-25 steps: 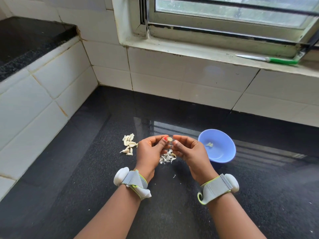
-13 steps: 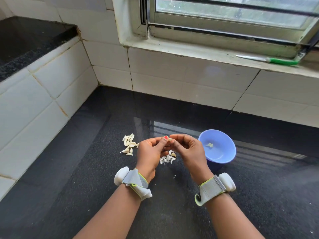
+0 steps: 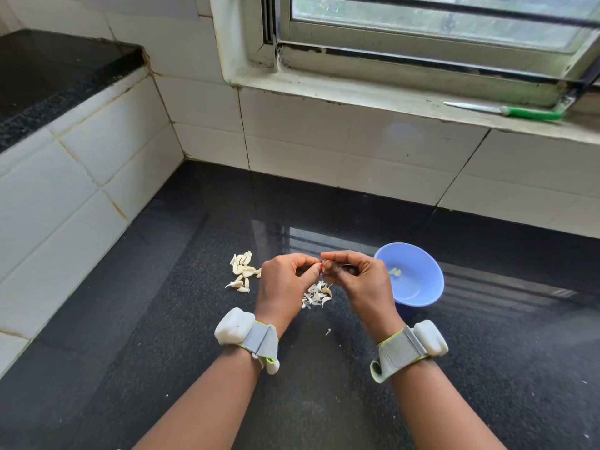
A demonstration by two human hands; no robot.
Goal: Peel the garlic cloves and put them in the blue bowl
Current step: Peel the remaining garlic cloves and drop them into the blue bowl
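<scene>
— Black counter (image 3: 162, 368), both hands low in the middle of the frame. What are they at?

— Peeling. The left hand (image 3: 282, 287) and right hand (image 3: 360, 280) meet fingertip to fingertip, each curled in a pinch on one clove (image 3: 325, 265). It is nearly hidden between them, so I can't say how much skin is left.

— Where's the rest of the garlic?

— An unpeeled pile (image 3: 242, 271) lies left of the hands. Loose skins (image 3: 316, 295) sit on the counter just below the pinch. The bowl (image 3: 412, 274), right of centre, has what looks like a peeled clove or two inside.

— So what comes next?

— I'd judge: strip the last skin, let it fall on the heap, then carry the clove right and drop it in the bowl. Most of the pile is yet to do.

— Any change from a second ago?

— The hands have closed together. Before, the clove showed between open fingertips; now the fingers cover it. Pile and bowl haven't moved.
</scene>
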